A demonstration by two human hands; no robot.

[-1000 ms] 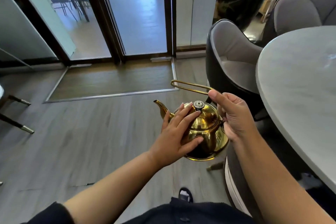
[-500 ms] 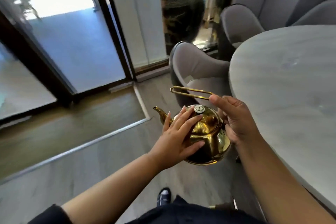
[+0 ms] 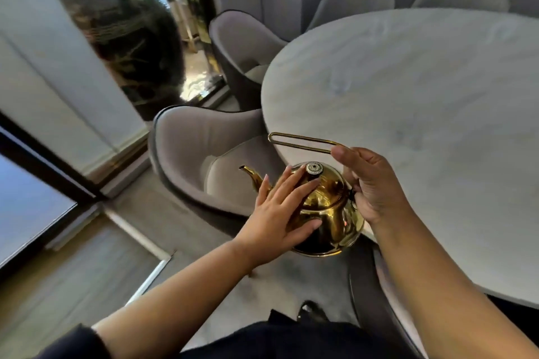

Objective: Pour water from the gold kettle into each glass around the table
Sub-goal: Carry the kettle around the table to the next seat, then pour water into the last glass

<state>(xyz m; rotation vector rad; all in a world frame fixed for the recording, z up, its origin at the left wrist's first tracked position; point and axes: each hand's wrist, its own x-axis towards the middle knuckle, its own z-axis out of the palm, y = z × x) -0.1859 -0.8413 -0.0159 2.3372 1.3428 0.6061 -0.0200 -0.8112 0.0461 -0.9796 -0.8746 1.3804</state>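
Observation:
The gold kettle (image 3: 332, 213) hangs in the air by the near left edge of the round grey table (image 3: 423, 114), upright, spout pointing left. My right hand (image 3: 370, 183) grips the rear end of its wire handle, fingers curled round it. My left hand (image 3: 280, 210) lies flat against the kettle's lid and left side, fingers straight, fingertips near the lid knob. No glass shows on the visible part of the tabletop.
Grey upholstered chairs ring the table: one (image 3: 210, 160) just left of the kettle, another (image 3: 245, 46) behind it, two more at the far side. A large dark vase (image 3: 128, 38) stands at the back left by a glass door (image 3: 26, 201). Wood floor lies below.
The view has swung right, from the glass door and floor to the table and chairs. The kettle and both hands keep the same hold and pose throughout.

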